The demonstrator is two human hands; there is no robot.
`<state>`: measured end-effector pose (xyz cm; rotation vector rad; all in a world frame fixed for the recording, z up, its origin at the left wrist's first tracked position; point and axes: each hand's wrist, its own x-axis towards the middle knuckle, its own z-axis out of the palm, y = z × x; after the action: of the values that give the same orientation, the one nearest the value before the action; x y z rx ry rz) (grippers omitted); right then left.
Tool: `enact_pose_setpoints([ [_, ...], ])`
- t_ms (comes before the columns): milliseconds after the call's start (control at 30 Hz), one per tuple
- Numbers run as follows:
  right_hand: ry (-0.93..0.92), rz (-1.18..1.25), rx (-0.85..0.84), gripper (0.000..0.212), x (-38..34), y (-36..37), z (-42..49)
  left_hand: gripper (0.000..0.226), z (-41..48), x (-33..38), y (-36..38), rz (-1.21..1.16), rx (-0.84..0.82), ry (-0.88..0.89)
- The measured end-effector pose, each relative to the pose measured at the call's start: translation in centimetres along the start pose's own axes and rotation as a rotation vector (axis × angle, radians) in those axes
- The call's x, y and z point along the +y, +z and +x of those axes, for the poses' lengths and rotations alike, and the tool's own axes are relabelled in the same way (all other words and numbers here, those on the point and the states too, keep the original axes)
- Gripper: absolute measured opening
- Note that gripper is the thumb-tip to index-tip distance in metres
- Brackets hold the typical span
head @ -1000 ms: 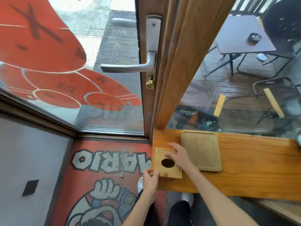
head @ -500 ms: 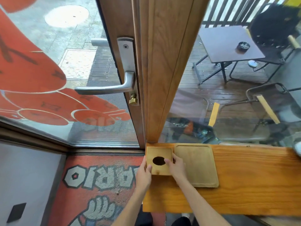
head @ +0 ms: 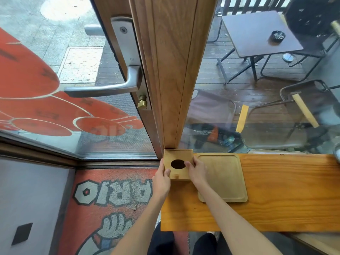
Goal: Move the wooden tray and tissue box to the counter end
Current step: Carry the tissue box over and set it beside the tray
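Observation:
A square wooden tissue box with a dark oval hole in its lid stands in the far left corner of the wooden counter, against the door post. My left hand grips its left side and my right hand grips its right side. The flat wooden tray, with a raised rim, lies on the counter just right of the box, partly under my right wrist.
A wooden door post rises right behind the box, with a metal door handle to its left. The counter's left end drops to a red printed floor mat. Glass backs the counter; outdoor tables and chairs lie beyond.
Both hands have slid the tissue box from the counter's front left edge back into the far corner by the door post. The tray has stayed in place.

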<state>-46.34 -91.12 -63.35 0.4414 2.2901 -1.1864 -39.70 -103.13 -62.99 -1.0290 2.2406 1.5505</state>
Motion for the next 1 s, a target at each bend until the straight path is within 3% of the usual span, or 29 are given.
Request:
enact_pose_setpoints([
  [300, 0.036, -0.021, 0.027, 0.056, 0.4, 0.4, 0.0, 0.054, 0.0, 0.1, -0.5, 0.043, -0.039, -0.009],
  [567, -0.028, -0.089, -0.012, 0.058, 1.0, -0.2, 0.1, 0.053, 0.8, -0.2, -0.4, 0.049, -0.064, 0.005],
  [800, -0.080, -0.135, -0.027, 0.058, 1.2, -0.3, 0.7, 0.054, 1.6, -0.8, -0.8, -0.346, -0.215, -0.168],
  [1000, -0.084, -0.159, -0.040, 0.059, 0.7, 0.1, 1.3, 0.053, 1.7, -1.3, -1.3, -0.389, -0.229, -0.197],
])
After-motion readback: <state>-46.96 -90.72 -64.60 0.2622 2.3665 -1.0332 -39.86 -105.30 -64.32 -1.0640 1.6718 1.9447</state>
